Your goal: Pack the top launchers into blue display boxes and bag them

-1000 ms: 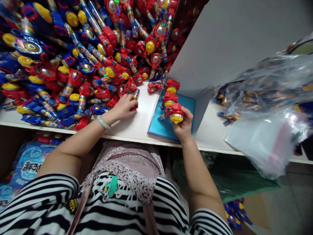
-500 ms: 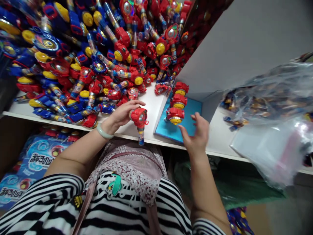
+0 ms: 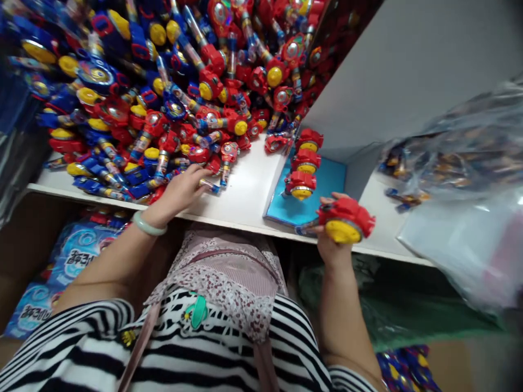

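Note:
My right hand [image 3: 333, 247] is closed around a red toy [image 3: 347, 218] with a yellow pointed, spinning-top-like end. The toy's clear tube points left, over the front rim of a shallow blue box [image 3: 329, 174]. Inside that box, several similar red toys [image 3: 302, 182] stand in a row along the left side. At the front edge of the toy pile, my left hand [image 3: 183, 190] has its fingers and thumb about a toy with a clear tube [image 3: 211, 187]. Only the tube's end shows; the hand hides the rest.
A large heap of red and blue toys [image 3: 171, 109] covers the back left of the white shelf [image 3: 241, 196]. On the right lie clear plastic bags [image 3: 453, 218] and a few small blue-orange pieces [image 3: 404, 200]. Printed blue boxes [image 3: 77, 256] sit underneath at left.
The red toy has passed from my left hand to my right, which has closed on it. My left hand has moved left to the pile's edge. The view has shifted slightly.

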